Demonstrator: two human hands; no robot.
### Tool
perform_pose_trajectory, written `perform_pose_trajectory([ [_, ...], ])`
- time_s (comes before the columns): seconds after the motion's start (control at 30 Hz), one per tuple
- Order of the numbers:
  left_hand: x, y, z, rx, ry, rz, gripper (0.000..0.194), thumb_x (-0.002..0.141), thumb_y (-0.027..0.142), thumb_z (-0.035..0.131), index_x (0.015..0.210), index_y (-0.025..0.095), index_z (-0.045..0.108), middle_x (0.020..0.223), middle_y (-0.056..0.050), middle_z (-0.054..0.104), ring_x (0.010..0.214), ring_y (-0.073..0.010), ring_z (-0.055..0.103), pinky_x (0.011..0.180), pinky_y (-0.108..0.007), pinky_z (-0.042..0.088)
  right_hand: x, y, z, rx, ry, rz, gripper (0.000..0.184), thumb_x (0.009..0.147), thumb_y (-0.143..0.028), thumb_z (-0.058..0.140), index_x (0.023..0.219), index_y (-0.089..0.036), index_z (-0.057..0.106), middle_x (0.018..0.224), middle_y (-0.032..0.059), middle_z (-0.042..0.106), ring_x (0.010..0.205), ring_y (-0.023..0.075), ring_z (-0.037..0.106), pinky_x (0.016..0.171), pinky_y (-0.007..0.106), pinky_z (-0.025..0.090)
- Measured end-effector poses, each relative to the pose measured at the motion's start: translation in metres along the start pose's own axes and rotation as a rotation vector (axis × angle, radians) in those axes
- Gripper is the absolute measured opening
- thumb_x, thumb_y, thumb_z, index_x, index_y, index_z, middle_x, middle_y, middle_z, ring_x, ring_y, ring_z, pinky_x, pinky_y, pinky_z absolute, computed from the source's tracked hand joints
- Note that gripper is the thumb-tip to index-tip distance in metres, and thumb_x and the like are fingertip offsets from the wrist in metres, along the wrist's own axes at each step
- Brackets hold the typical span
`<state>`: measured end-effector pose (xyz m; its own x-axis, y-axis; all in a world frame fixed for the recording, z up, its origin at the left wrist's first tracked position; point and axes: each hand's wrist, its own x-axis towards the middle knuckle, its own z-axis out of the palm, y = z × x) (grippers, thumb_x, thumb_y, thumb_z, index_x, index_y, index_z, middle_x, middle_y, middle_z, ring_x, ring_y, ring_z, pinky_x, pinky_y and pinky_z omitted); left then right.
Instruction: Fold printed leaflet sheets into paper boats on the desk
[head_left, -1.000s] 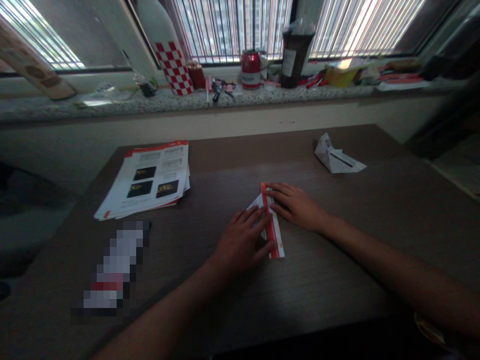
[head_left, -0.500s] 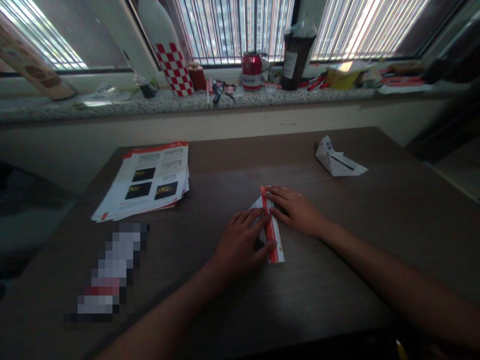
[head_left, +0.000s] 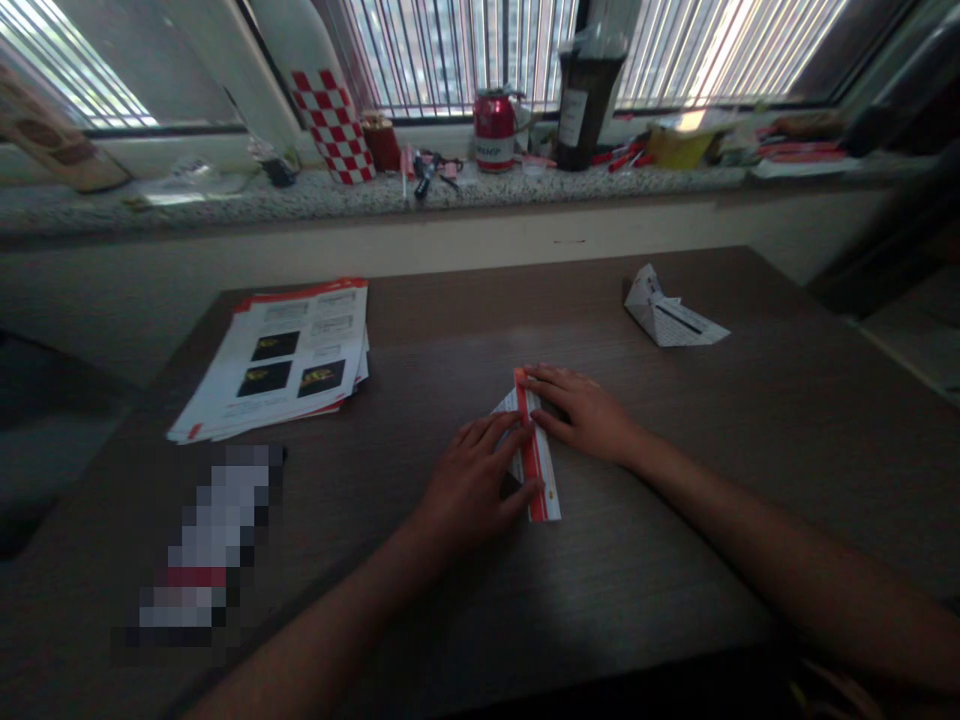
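A folded sheet of paper (head_left: 545,470) with a red stripe lies on the brown table (head_left: 420,620), its narrow strip pointing toward me. My left hand (head_left: 476,470) rests on its left side, fingers stretched across it and partly covering a printed triangular part. From the right, my right hand (head_left: 581,412) touches the strip near its far end, with fingers extended and lying flat. Neither hand grips the paper; both press on it from above. Farther back on the right stands a folded paper figure (head_left: 667,315) with printed text.
On the left lies a stack of printed sheets (head_left: 300,345), with a pixelated object (head_left: 202,545) nearer me. Along the granite windowsill (head_left: 300,205) stand a checkered bottle (head_left: 337,125), a red can (head_left: 494,130) and a dark cup (head_left: 589,105), among small clutter.
The whole view has shifted slightly, so everything appears a little farther left and up. My hands keep nearly the same places on the folded paper.
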<state>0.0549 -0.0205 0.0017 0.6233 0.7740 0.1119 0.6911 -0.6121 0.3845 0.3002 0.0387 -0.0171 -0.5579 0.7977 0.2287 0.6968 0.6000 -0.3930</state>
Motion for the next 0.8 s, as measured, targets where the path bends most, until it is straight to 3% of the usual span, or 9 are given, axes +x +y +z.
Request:
perform_pose_trajectory([
  [0.8, 0.0004, -0.0010, -0.0014, 0.013, -0.012, 0.007, 0.064, 0.099, 0.049, 0.065, 0.155, 0.024, 0.046, 0.161, -0.010, 0.047, 0.145, -0.0344, 0.045, 0.122, -0.054, 0.037, -0.0004, -0.0014, -0.0007, -0.034, 0.002, -0.012, 0.054, 0.108, -0.042, 0.050, 0.161, -0.034, 0.042, 0.167, 0.0050, 0.044, 0.154, 0.0288, 0.040, 0.124, 0.060, 0.036],
])
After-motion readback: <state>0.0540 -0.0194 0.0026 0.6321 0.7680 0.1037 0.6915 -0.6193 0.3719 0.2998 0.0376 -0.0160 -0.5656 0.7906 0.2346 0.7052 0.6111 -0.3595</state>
